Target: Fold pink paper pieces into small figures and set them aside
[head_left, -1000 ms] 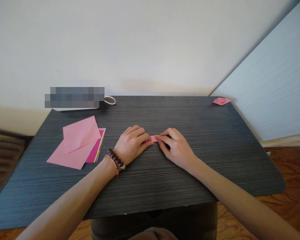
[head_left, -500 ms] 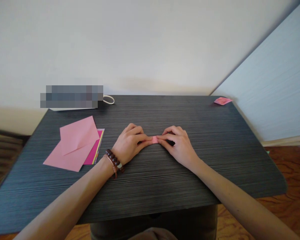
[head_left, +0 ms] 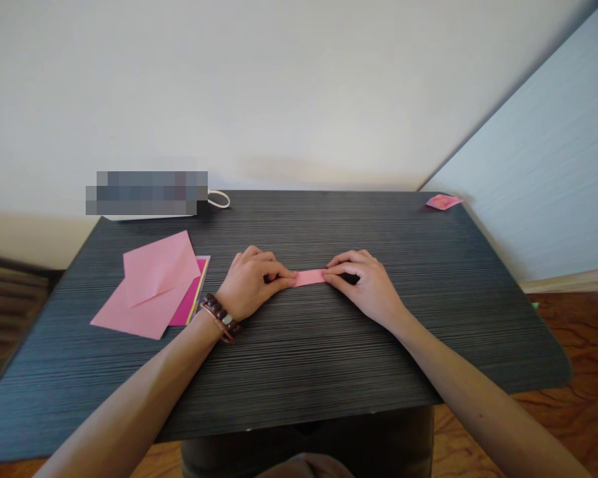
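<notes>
A narrow folded strip of pink paper [head_left: 309,277] lies level at the middle of the dark table, stretched between both hands. My left hand [head_left: 252,279], with a beaded bracelet [head_left: 221,317] at its wrist, pinches the strip's left end between thumb and fingers. At the other end, my right hand [head_left: 361,282] pinches it the same way. The middle of the strip shows between the fingertips, while its two ends are covered by them.
Pink paper sheets [head_left: 149,282] overlap at the left, on top of a magenta packet [head_left: 185,309]. A folded pink paper piece [head_left: 444,202] sits at the far right corner. A blurred-out object with a white loop [head_left: 220,198] stands at the back left of the table [head_left: 299,372].
My hands have moved apart along the paper strip, the left one leftward and the right one slightly rightward. More of the strip now shows between them.
</notes>
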Available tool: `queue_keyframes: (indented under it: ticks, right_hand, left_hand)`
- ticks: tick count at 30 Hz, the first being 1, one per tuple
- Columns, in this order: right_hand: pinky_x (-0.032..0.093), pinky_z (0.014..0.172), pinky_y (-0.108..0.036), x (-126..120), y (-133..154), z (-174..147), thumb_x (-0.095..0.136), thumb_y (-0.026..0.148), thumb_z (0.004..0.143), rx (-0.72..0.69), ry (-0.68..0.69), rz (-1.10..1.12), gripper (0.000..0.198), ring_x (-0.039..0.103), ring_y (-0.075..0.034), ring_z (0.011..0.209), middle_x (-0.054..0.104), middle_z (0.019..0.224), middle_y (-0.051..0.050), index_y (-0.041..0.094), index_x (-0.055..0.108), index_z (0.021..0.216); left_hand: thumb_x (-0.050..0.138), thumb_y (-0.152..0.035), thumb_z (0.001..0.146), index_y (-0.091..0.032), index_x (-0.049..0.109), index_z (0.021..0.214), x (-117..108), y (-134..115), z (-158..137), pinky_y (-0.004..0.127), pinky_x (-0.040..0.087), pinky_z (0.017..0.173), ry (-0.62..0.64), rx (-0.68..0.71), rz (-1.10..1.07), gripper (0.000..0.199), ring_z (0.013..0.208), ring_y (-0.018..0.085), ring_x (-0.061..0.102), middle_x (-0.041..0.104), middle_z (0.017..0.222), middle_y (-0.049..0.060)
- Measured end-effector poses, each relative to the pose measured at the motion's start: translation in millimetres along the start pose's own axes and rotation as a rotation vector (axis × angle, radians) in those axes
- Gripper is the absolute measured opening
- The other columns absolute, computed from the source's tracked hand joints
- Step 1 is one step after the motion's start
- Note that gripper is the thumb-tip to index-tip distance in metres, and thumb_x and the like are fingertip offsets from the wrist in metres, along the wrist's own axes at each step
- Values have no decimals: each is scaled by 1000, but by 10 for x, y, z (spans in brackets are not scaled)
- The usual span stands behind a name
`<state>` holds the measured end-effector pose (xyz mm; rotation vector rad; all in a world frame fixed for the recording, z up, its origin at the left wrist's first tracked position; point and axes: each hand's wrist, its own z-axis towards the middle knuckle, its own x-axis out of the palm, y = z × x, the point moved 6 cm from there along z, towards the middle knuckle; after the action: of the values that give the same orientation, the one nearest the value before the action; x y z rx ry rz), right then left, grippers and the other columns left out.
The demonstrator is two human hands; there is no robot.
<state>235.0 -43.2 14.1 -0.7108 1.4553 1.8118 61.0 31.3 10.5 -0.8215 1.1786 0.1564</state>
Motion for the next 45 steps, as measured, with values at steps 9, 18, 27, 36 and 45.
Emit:
queue_keyframes:
  ticks: [9, 18, 27, 36, 45]
  right_hand:
    - [39, 77, -35, -12, -13, -3, 59, 32, 84, -53, 2, -21, 12, 56, -17, 84, 66, 93, -1, 26, 70, 82]
    - [33, 83, -37, 47, 217, -89, 47, 26, 92, -265, 24, -228, 22, 49, -19, 97, 66, 102, 0, 30, 66, 102]
    - [34, 85, -38, 87, 253, -156, 43, 19, 91, -407, 86, -396, 30, 50, -19, 96, 67, 106, 1, 28, 62, 112]
    - [40, 86, -35, 13, 202, -158, 50, 12, 86, -441, -35, -327, 23, 55, -17, 94, 70, 102, 4, 23, 69, 92]
    - [38, 93, -36, -27, 219, -152, 50, 9, 84, -437, -145, -322, 23, 58, -14, 85, 71, 92, 4, 21, 68, 78]
  left_hand:
    - [57, -36, 82, -27, 71, 86, -37, -7, -2, 35, 38, 76, -35, 6, 28, 17, 78, 17, 49, 62, 77, 1]
    - [52, -19, 83, -19, 65, 104, 22, -421, -122, 40, 46, 87, -135, 331, 190, 25, 99, 22, 53, 63, 102, 7]
    - [50, -16, 85, -16, 62, 111, 10, -506, -278, 40, 49, 94, -144, 364, 290, 29, 109, 22, 58, 66, 113, 6]
    - [51, -24, 85, -18, 69, 99, -96, -454, -243, 36, 53, 91, -169, 297, 299, 23, 100, 19, 64, 69, 105, 1]
    - [51, -27, 85, -24, 72, 76, -178, -365, -229, 35, 56, 81, -134, 264, 339, 22, 99, 20, 64, 71, 98, -7]
